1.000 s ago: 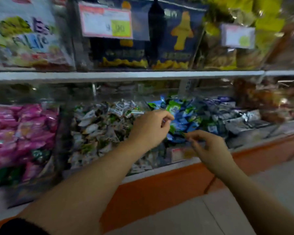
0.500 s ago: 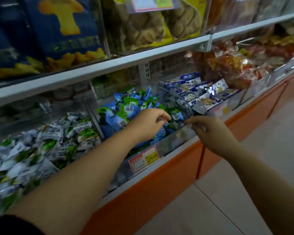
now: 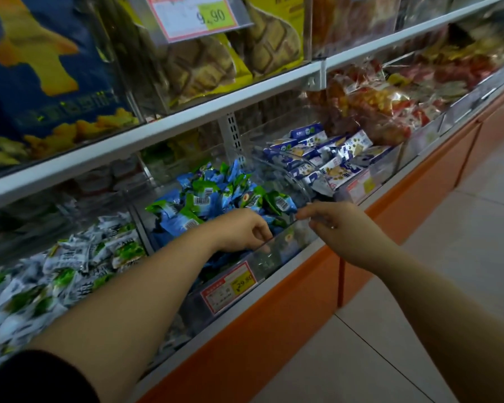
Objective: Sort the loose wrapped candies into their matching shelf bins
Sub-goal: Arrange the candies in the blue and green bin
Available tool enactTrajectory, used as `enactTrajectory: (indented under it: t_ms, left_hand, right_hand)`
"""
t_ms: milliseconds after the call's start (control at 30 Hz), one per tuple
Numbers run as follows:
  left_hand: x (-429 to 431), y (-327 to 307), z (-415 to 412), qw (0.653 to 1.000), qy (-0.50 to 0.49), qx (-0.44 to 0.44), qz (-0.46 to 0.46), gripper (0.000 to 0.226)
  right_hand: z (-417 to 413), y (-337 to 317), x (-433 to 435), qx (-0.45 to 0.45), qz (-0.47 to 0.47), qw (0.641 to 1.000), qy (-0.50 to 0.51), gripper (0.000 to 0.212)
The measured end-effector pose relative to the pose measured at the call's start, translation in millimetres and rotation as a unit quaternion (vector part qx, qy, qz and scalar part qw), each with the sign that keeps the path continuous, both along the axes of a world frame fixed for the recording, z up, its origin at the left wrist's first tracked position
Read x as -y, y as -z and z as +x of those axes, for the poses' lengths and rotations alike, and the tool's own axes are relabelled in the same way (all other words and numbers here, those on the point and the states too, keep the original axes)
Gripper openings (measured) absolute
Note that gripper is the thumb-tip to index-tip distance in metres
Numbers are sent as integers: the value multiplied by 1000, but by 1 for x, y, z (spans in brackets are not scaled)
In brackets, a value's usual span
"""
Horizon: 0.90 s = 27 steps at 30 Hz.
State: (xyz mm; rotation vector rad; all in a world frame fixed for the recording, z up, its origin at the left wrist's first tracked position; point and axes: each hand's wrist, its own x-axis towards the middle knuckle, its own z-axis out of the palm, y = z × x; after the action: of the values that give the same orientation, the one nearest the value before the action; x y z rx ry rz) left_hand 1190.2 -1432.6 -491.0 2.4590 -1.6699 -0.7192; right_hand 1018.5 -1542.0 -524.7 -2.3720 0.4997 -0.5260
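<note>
My left hand [image 3: 245, 231] reaches down into the clear bin [image 3: 285, 248] of blue-and-green wrapped candies [image 3: 216, 196]. Its fingers curl just behind the bin's front wall, and I cannot tell whether they hold a candy. My right hand [image 3: 332, 228] hovers at the right front corner of the same bin. Its fingers are pinched together, the fingertips touch the wall's top edge, and nothing shows between them. White-and-green candies [image 3: 70, 257] fill the bin to the left. Blue-and-white packets [image 3: 326, 158] fill the bin to the right.
Bags of red and orange snacks [image 3: 376, 106] lie further right on the same shelf. A white upper shelf rail [image 3: 186, 117] carries big snack bags and a price card [image 3: 192, 16]. A price tag [image 3: 230, 286] is fixed to the bin front. Below are an orange base [image 3: 274, 330] and a tiled floor [image 3: 419, 286].
The view has swung right along the shelf, and the pink candies have left the view. My left hand has dipped lower into the blue-and-green bin. My right hand stays pinched at its front edge.
</note>
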Motion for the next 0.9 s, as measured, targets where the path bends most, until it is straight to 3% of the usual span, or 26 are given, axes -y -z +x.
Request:
enactTrajectory:
  t_ms: [133, 333, 433, 533, 600, 667, 733, 800, 900]
  left_hand:
    - [-5, 0, 2, 997, -25, -13, -67, 9]
    - [-22, -34, 3, 951, -90, -56, -291, 15]
    - [-23, -47, -15, 945, -50, -97, -309, 15]
    - [-20, -50, -27, 943, -25, -109, -312, 15]
    - [-21, -49, -26, 940, -50, -162, -295, 12]
    - [-25, -45, -20, 950, -96, -214, -206, 11]
    - [-32, -39, -14, 965, -129, -220, -59, 21]
    - [-38, -32, -9, 956, -158, -243, 44, 38]
    - [-40, -27, -1, 941, -193, -266, 80, 54]
  right_hand:
    - [0, -1, -2, -1, 7, 1000, -3, 27]
    - [2, -8, -11, 75, 62, 995, 11, 39]
    - [4, -14, -20, 100, 125, 986, -37, 49]
    - [4, -19, -24, 132, 186, 972, -59, 30]
    - [1, -19, -22, 138, 185, 972, -41, 23]
    - [-2, -17, -19, 133, 167, 977, -16, 19]
    - [-6, -14, -17, 118, 146, 982, 7, 21]
    - [-7, -12, -14, 101, 130, 986, 24, 24]
    - [-6, -11, -13, 96, 118, 988, 29, 25]
